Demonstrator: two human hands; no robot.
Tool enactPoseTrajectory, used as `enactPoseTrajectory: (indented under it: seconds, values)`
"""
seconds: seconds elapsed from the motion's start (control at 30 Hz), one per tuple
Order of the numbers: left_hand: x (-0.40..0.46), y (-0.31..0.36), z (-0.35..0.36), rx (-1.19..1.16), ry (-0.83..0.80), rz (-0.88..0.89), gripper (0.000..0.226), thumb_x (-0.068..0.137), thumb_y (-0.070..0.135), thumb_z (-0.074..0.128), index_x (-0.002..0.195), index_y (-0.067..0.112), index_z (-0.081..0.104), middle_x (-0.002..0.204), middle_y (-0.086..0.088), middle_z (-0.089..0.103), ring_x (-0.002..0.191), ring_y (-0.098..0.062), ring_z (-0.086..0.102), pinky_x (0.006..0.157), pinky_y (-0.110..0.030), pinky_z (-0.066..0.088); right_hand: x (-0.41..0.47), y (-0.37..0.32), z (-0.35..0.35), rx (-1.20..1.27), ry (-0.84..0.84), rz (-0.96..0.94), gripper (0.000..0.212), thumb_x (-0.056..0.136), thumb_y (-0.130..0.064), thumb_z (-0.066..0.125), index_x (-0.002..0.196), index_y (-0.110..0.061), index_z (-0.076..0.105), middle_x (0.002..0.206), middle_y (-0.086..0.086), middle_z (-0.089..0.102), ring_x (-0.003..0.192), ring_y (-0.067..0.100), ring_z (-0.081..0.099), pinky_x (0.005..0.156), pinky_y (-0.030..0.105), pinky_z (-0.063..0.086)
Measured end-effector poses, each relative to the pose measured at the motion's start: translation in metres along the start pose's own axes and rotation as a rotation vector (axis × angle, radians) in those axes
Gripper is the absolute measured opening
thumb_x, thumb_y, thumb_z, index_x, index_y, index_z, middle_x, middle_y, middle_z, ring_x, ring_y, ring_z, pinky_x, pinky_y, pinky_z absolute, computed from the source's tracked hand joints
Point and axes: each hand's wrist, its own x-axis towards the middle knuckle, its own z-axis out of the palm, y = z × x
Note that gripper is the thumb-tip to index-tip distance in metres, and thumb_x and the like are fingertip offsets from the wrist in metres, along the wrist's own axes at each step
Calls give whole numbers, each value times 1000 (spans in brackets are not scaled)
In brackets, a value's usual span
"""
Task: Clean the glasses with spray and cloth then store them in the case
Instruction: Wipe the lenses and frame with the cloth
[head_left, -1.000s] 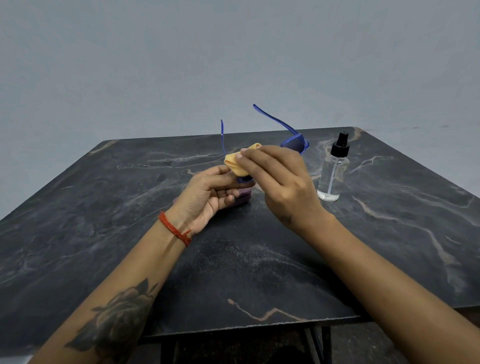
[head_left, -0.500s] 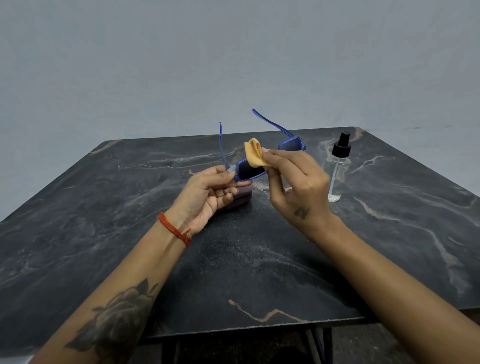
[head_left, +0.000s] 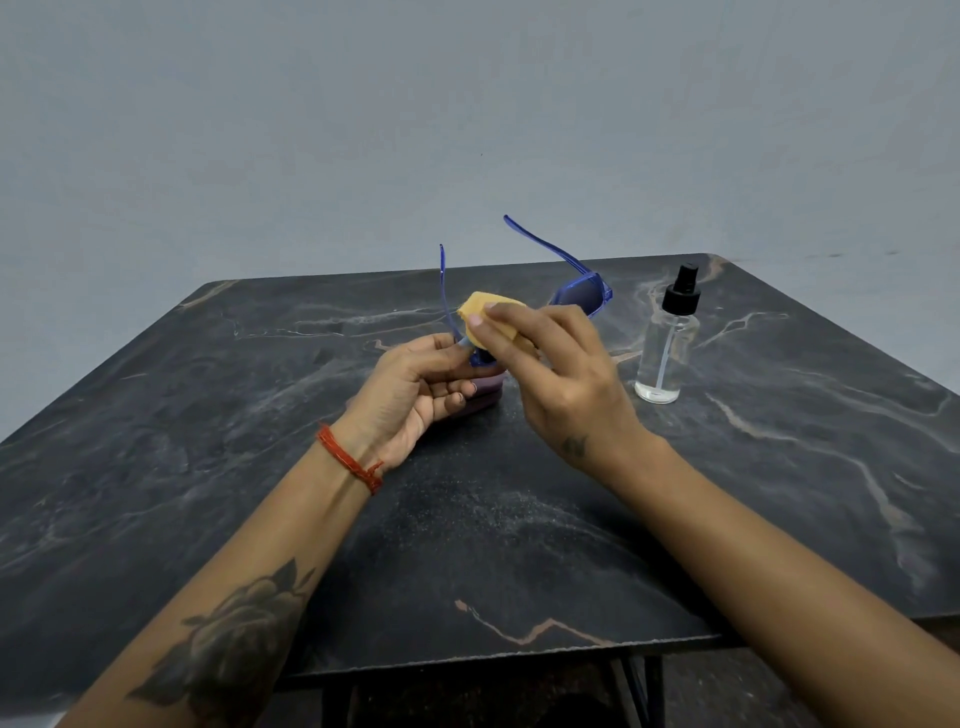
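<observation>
Blue-framed glasses (head_left: 579, 293) are held above the middle of the table, both arms unfolded and pointing up and away. My left hand (head_left: 415, 384) grips the frame at its left end. My right hand (head_left: 550, 374) pinches a folded yellow cloth (head_left: 485, 309) over the left lens, which is mostly hidden; the right lens shows dark past my fingers. A purple case (head_left: 485, 397) lies on the table under my hands, largely covered. A clear spray bottle (head_left: 665, 338) with a black pump top stands upright to the right, apart from both hands.
The dark marbled table (head_left: 208, 441) has its front edge near me and its back edge close to a plain grey wall. Table legs show below the front edge.
My right hand has turned palm-down and slid the cloth left, back over the left lens. The glasses tilted slightly; my left hand kept its grip.
</observation>
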Motion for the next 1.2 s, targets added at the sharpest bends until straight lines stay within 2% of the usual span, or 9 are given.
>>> enactPoseTrajectory:
  seconds: [0.17,0.27,0.5,0.6,0.7,0.8,0.97,1.07,1.2]
  values:
    - [1,0,1,-36,21,15,23,86,-3,40,84,7,60,54,3,61,44,-2,52,40,-9,40,-4,-2,3,46,-86,-118,29,100,-1,40,110,4,67,112,15,66,89,25,50,89,29,47]
    - [2,1,-2,-102,21,4,22,86,-2,40,89,4,61,59,2,58,44,-2,50,39,-9,39,-8,-1,6,65,-76,-121,23,94,3,49,104,3,70,109,14,68,87,25,54,88,27,46]
    - [3,2,-6,-133,16,-35,13,89,7,45,82,7,56,60,0,62,44,-2,50,38,-9,39,-6,3,0,71,-14,-21,23,80,11,55,85,0,74,94,14,70,76,31,62,79,27,48]
    - [4,3,-7,-146,18,-41,10,84,9,51,91,6,57,70,-6,70,42,-2,49,38,-9,39,-6,9,-4,46,23,54,22,75,14,56,81,1,73,90,14,70,73,32,62,75,27,47]
    - [4,4,-8,-152,9,-43,34,70,13,56,102,5,52,79,-12,73,42,-1,48,39,-9,40,-7,14,-7,35,41,126,25,71,17,59,84,1,73,89,15,68,75,31,63,74,28,48]
    - [5,4,-9,-150,16,-51,25,79,8,51,104,7,47,78,-13,73,41,-1,48,39,-9,41,-7,15,-7,37,53,192,22,70,16,59,84,4,71,88,17,66,77,30,63,71,29,49]
    - [7,6,-13,-119,65,-7,13,89,4,45,99,4,53,77,-14,73,40,-2,51,39,-10,42,1,17,-16,116,244,469,15,80,8,62,94,5,65,90,9,61,80,8,51,76,8,38]
    - [8,7,-15,-27,100,53,16,90,3,44,99,4,57,75,-13,73,42,-3,53,41,-12,44,5,22,-18,149,388,678,10,88,-2,59,97,1,61,92,1,53,77,-2,44,72,7,35]
    - [7,6,-15,71,114,101,22,89,1,42,98,6,62,70,-10,72,44,-5,56,43,-13,45,4,27,-17,370,312,952,8,92,-17,58,99,-16,60,88,-10,58,77,2,50,65,9,39]
